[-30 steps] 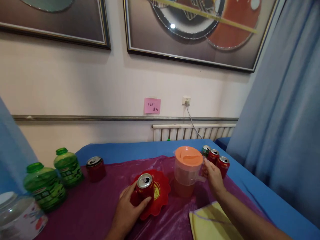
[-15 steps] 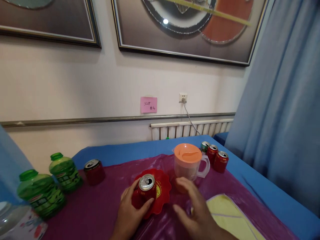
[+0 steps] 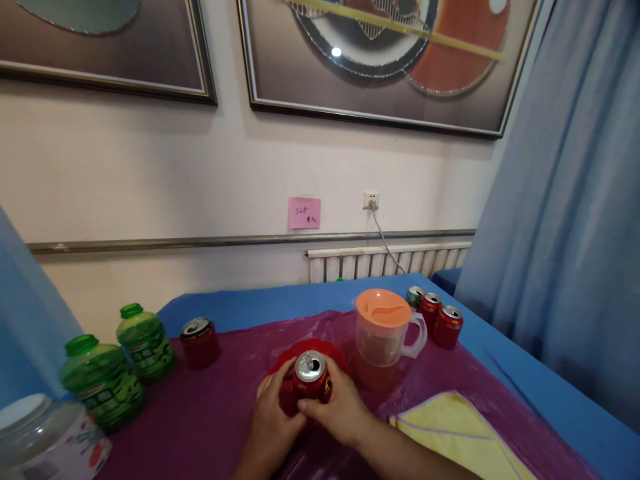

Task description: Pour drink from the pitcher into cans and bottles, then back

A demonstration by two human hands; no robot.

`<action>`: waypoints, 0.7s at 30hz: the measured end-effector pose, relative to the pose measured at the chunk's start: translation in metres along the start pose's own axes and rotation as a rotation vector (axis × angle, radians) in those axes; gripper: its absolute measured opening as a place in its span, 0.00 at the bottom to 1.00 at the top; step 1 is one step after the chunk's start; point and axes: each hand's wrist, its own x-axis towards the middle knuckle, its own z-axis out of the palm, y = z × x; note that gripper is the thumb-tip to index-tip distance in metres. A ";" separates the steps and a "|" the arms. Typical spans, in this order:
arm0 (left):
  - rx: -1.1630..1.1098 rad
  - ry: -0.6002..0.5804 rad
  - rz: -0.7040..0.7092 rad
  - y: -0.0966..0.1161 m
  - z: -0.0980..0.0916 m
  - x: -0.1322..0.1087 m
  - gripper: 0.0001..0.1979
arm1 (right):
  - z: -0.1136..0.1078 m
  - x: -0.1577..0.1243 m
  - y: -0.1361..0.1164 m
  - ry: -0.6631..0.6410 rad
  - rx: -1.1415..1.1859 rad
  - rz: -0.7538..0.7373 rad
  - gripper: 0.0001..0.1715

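Observation:
Both of my hands are wrapped round a red drink can (image 3: 311, 377), its silver top facing up with the mouth opened. My left hand (image 3: 277, 407) grips its left side, and my right hand (image 3: 343, 403) closes on its right side, the thumbs nearly meeting in front. Behind and under the can is a red scalloped plate (image 3: 320, 347), partly covered by my hands. To the right of the plate stands a clear pitcher (image 3: 380, 353) with an orange lid and reddish liquid low inside.
A folded yellow cloth (image 3: 450, 427) lies front right on the purple sheet (image 3: 200, 413). Several other cans stand around, such as a red can (image 3: 449, 328) at right and another red can (image 3: 200, 343) at left. Green bottles (image 3: 103, 387) and a white-lidded jar (image 3: 50, 433) line the left.
My right hand has moved left from beside the pitcher and closed on the can. The left hand keeps its hold. The view has shifted slightly left.

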 end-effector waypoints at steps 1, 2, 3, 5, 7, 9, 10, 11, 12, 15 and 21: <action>-0.002 -0.002 0.007 -0.002 0.001 0.000 0.32 | 0.000 0.002 -0.001 0.004 -0.005 -0.007 0.41; -0.005 0.000 0.015 -0.005 0.002 0.000 0.32 | 0.000 0.003 -0.002 0.012 -0.019 -0.014 0.39; -0.010 0.004 0.027 -0.008 0.004 0.001 0.32 | 0.000 0.004 -0.005 0.024 -0.039 -0.021 0.37; -0.024 0.012 0.067 -0.017 0.007 0.002 0.34 | -0.004 0.004 -0.011 0.058 -0.093 -0.035 0.37; -0.036 0.001 0.134 -0.026 0.011 0.004 0.39 | -0.011 0.001 -0.020 0.095 -0.157 -0.036 0.37; -0.056 -0.027 0.195 -0.030 0.012 0.005 0.45 | -0.021 -0.006 -0.029 0.129 -0.207 -0.027 0.38; -0.069 -0.044 0.218 -0.031 0.012 0.005 0.46 | -0.027 -0.011 -0.034 0.138 -0.221 -0.025 0.38; -0.084 -0.055 0.233 -0.030 0.011 0.005 0.46 | -0.034 -0.016 -0.039 0.141 -0.229 -0.029 0.38; -0.100 -0.060 0.236 -0.029 0.009 0.005 0.45 | -0.042 -0.023 -0.042 0.136 -0.232 -0.036 0.38; -0.126 -0.059 0.170 -0.026 0.004 0.005 0.37 | -0.070 -0.044 -0.049 0.109 -0.203 -0.054 0.37; -0.122 0.040 0.001 -0.042 0.007 0.013 0.32 | -0.144 -0.075 -0.037 0.230 -0.238 -0.024 0.34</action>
